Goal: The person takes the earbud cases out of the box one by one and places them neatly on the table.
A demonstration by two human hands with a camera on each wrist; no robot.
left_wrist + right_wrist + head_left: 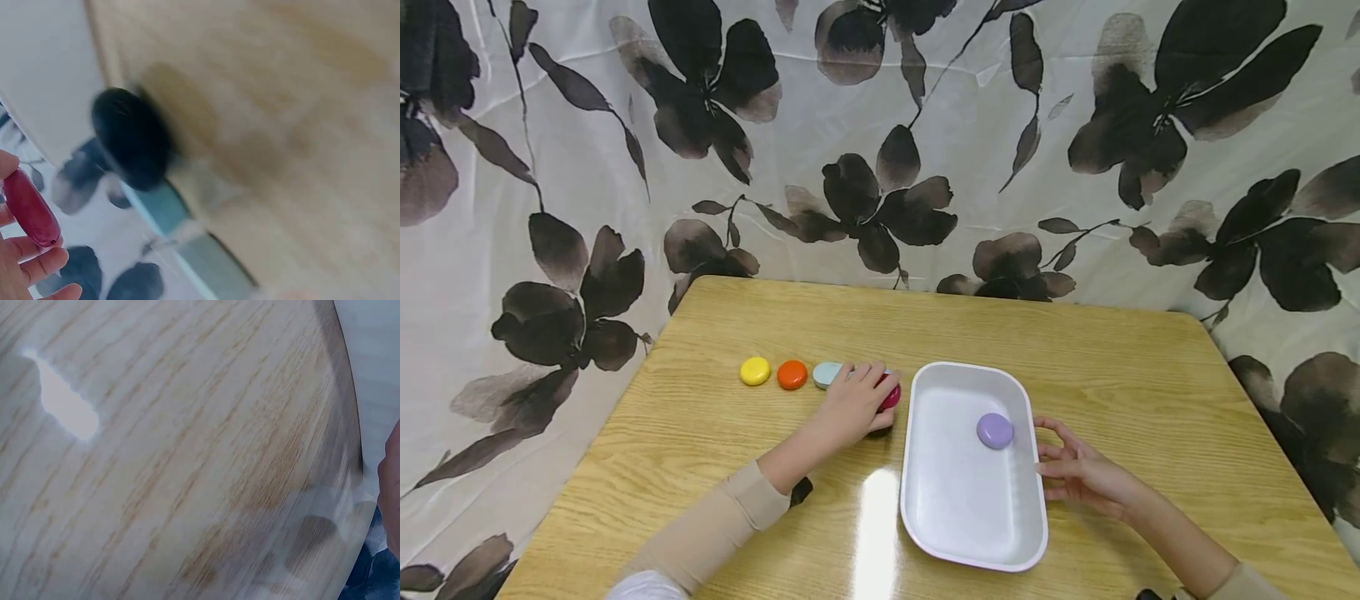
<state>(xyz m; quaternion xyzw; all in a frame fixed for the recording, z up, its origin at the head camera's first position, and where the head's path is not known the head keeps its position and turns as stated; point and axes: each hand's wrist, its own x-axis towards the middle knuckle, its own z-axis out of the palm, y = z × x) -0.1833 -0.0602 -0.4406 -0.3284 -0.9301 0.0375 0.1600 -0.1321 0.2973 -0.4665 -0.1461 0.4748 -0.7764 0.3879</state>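
Note:
My left hand (848, 408) pinches a dark red round disc (891, 395) between thumb and fingers, left of the white tray (973, 517). In the left wrist view the red disc (31, 209) appears edge-on, raised in the fingers. A black disc (132, 140) lies below that hand, mostly hidden in the head view. Just behind the hand is a pale blue disc (826, 374), partly covered. Inside the tray lies a purple disc (995, 431), towards its right wall. My right hand (1086, 477) touches the tray's right side with loosely extended fingers.
An orange disc (792, 375) and a yellow disc (755, 371) continue the row to the left on the wooden table (1112, 367). Behind the table hangs a floral cloth (970, 167). Light glares off the tabletop left of the tray.

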